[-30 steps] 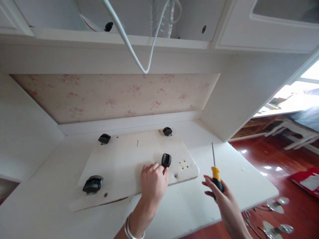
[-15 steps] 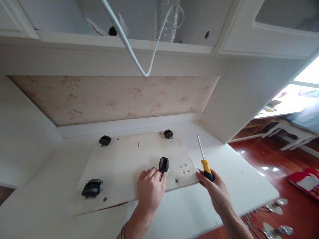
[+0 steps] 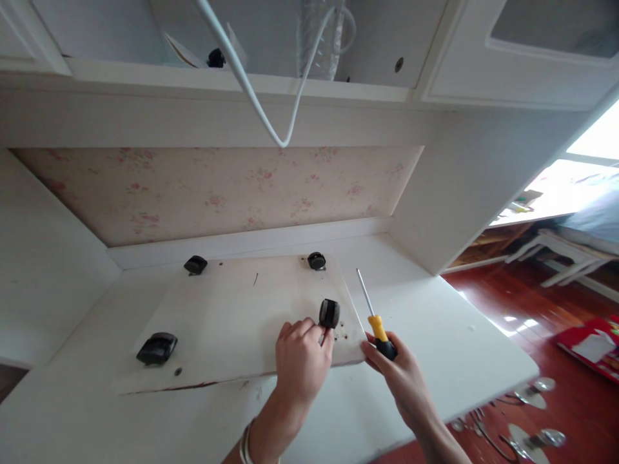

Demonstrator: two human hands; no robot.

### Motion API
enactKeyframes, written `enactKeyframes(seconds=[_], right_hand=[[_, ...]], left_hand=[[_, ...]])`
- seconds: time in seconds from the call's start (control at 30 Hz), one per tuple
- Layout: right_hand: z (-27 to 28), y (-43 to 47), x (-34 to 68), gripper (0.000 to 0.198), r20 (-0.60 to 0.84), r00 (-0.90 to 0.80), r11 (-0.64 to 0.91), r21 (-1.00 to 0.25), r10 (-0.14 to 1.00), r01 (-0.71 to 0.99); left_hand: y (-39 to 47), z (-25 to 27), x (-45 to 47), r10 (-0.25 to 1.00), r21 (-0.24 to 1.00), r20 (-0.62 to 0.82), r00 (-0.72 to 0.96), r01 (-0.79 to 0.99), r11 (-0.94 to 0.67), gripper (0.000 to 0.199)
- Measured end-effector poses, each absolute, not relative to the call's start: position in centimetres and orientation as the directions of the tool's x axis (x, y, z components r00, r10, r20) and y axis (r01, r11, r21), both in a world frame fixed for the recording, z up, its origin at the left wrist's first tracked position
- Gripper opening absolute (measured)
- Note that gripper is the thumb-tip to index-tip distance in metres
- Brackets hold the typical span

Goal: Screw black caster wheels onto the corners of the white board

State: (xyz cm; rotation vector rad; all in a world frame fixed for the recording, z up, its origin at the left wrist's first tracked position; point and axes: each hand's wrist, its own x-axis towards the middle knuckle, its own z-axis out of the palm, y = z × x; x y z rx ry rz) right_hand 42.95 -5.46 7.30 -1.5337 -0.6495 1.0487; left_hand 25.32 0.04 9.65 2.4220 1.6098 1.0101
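A pale board (image 3: 217, 322) lies flat with black casters on three corners: far left (image 3: 196, 265), far right (image 3: 316, 260) and near left (image 3: 157, 348). My left hand (image 3: 304, 357) is closed on a loose black caster (image 3: 329, 313), held just above the board beside several screw holes (image 3: 341, 331) near the right corner. In my right hand (image 3: 394, 361) is a screwdriver (image 3: 377, 325) with a yellow and black handle, its shaft pointing up and away. The fingers of that hand also touch the board's right edge.
Under the board is a white desktop (image 3: 425, 328), with side panels left and right. A white cable (image 3: 271, 125) hangs from the open cabinet (image 3: 242, 84) above. Lamp-like fittings (image 3: 536, 438) and a red box (image 3: 590, 345) stand low at the right.
The board has slid to the left along the desktop, and my right hand with the screwdriver has moved left too. The caster in my left hand has moved right, closer to the screw holes.
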Motion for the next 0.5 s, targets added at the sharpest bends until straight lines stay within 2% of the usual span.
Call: enactKeyframes(seconds=[0.13, 0.3, 0.5], right_hand=[[6.9, -6.4, 43.3, 0.048, -0.267, 0.493, -0.2, -0.962, 0.828, -0.186], [6.7, -8.8, 43.6, 0.056, -0.244, 0.574, -0.255, -0.965, 0.782, -0.062], [7.0, -11.5, 43.1, 0.051, -0.235, 0.553, -0.313, -0.948, 0.799, 0.05]], left_hand=[[-0.1, 9.3, 27.2, 0.856, 0.371, 0.439, 0.275, 0.812, -0.451, 0.022], [-0.3, 8.8, 27.8, 0.878, 0.34, 0.394, 0.272, 0.844, -0.414, 0.024], [-0.6, 9.1, 27.5, 0.896, 0.368, 0.351, 0.271, 0.84, -0.398, 0.026]])
